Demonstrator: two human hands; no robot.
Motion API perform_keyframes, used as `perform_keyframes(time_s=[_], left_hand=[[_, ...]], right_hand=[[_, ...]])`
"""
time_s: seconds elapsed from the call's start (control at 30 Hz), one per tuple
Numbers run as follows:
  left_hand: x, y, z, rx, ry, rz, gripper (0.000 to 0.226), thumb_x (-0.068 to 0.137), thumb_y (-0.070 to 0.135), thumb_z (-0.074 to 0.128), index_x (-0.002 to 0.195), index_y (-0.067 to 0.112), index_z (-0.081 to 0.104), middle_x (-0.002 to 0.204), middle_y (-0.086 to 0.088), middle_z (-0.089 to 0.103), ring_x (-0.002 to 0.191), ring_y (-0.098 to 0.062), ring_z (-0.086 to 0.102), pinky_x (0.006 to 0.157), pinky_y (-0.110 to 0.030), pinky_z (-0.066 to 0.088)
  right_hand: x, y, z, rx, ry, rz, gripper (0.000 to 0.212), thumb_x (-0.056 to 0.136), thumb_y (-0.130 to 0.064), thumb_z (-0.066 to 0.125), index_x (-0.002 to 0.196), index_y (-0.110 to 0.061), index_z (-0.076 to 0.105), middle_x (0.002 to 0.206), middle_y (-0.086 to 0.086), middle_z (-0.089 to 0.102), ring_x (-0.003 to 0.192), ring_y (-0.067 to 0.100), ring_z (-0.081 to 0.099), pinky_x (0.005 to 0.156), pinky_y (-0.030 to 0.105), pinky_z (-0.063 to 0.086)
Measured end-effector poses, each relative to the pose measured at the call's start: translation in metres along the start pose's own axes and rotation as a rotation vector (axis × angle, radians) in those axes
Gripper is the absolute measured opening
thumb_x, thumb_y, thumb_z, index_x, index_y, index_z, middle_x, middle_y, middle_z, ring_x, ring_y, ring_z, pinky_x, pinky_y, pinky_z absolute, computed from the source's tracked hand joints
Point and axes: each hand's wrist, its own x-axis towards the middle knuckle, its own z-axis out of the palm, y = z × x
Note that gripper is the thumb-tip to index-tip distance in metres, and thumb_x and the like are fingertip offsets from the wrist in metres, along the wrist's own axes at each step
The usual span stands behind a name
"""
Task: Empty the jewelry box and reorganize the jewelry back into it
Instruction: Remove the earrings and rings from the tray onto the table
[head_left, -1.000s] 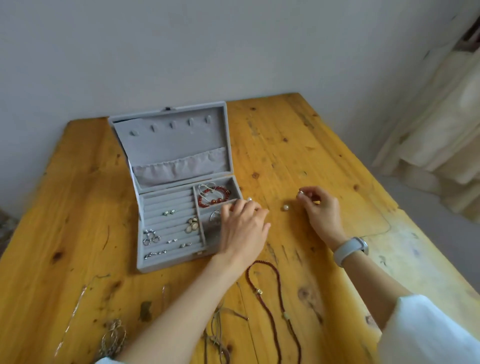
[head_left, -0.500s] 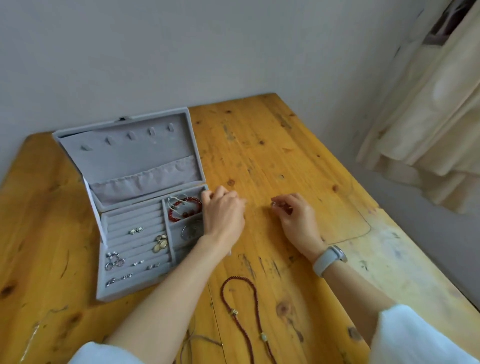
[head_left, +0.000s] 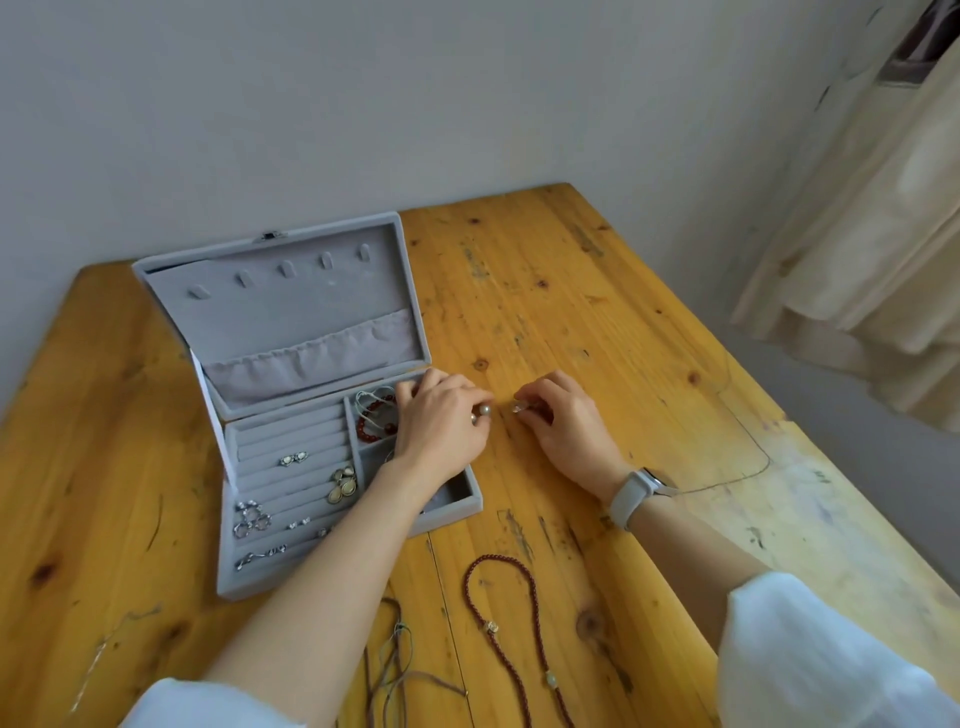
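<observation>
A grey velvet jewelry box (head_left: 311, 415) sits open on the yellow knotty wooden worktop (head_left: 571, 312), its lid propped up toward the wall with a row of small hooks and a gathered pocket inside. The left part of its tray is ridged with ring rolls that carry several small silver earrings and rings (head_left: 252, 517) and a pair of pale oval drop earrings (head_left: 343, 486); the far right compartment holds a red beaded bracelet (head_left: 374, 423) with a thin silver hoop lying over it. The left hand (head_left: 441, 426) reaches across the right edge of the box, fingers curled, pinching a small round pearl-like bead (head_left: 484, 411) at the tips just past the box rim. The right hand (head_left: 566, 426), with a pale grey watch (head_left: 636, 499) on its wrist, rests on the worktop just beside the left hand, its fingers curled and pinching a tiny shiny piece (head_left: 518, 407) that is too small to identify. Both sleeves are white. Nearer the person, a long dark red braided cord necklace (head_left: 519, 623) with small beads lies looped on the wood, and thin greyish cords (head_left: 400, 660) lie tangled to its left. A cream curtain (head_left: 872, 208) hangs at the right
</observation>
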Motion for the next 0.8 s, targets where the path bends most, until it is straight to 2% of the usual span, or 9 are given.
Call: perform_keyframes(time_s=[0.27, 0.4, 0.5, 0.63, 0.7, 0.8], left_hand=[[-0.011, -0.004, 0.000, -0.053, 0.151, 0.030, 0.032, 0.086, 0.024, 0.058, 0.118, 0.026, 0.061, 0.120, 0.008, 0.053, 0.117, -0.013, 0.040, 0.093, -0.033, 0.017], [-0.024, -0.008, -0.003, -0.110, 0.240, 0.026, 0.030, 0.080, 0.017, 0.064, 0.109, 0.019, 0.066, 0.116, 0.000, 0.058, 0.111, -0.022, 0.050, 0.093, -0.042, 0.027], [-0.040, -0.014, -0.012, -0.137, 0.364, 0.007, 0.028, 0.076, 0.016, 0.059, 0.103, 0.018, 0.069, 0.110, -0.002, 0.061, 0.103, -0.024, 0.055, 0.087, -0.046, 0.036], [-0.073, -0.027, -0.026, -0.192, 0.480, -0.075, 0.030, 0.077, 0.018, 0.055, 0.104, 0.015, 0.068, 0.109, -0.003, 0.061, 0.103, -0.024, 0.055, 0.089, -0.044, 0.034], [-0.094, -0.040, -0.031, -0.204, 0.524, -0.154, 0.031, 0.077, 0.017, 0.054, 0.105, 0.014, 0.067, 0.108, -0.005, 0.061, 0.103, -0.025, 0.055, 0.090, -0.042, 0.032], [-0.126, -0.065, -0.037, -0.182, 0.575, -0.304, 0.032, 0.076, 0.016, 0.053, 0.104, 0.013, 0.067, 0.107, -0.005, 0.062, 0.101, -0.029, 0.055, 0.086, -0.042, 0.034]], right_hand=[[0.000, 0.001, -0.005, -0.024, -0.066, 0.005, 0.030, 0.089, -0.011, 0.056, 0.119, -0.010, 0.056, 0.112, 0.007, 0.054, 0.103, 0.020, 0.047, 0.087, 0.024, 0.039], [-0.004, 0.001, -0.008, -0.004, -0.084, 0.027, 0.034, 0.089, -0.012, 0.056, 0.123, -0.011, 0.053, 0.119, 0.007, 0.053, 0.108, 0.022, 0.047, 0.091, 0.029, 0.041], [-0.010, -0.001, -0.013, 0.047, -0.074, 0.054, 0.036, 0.090, -0.012, 0.054, 0.126, -0.012, 0.051, 0.126, 0.008, 0.048, 0.112, 0.022, 0.048, 0.094, 0.032, 0.045], [-0.023, -0.010, -0.013, 0.064, 0.023, 0.082, 0.034, 0.092, -0.012, 0.050, 0.125, -0.012, 0.051, 0.129, 0.008, 0.046, 0.114, 0.022, 0.049, 0.095, 0.033, 0.046], [-0.028, -0.022, -0.008, 0.055, 0.122, 0.062, 0.030, 0.091, -0.009, 0.049, 0.120, -0.010, 0.055, 0.124, 0.008, 0.049, 0.112, 0.023, 0.050, 0.092, 0.038, 0.048], [-0.030, -0.058, 0.005, 0.082, 0.161, -0.050, 0.026, 0.089, -0.005, 0.049, 0.113, -0.008, 0.059, 0.108, 0.007, 0.057, 0.097, 0.021, 0.055, 0.082, 0.034, 0.049]])
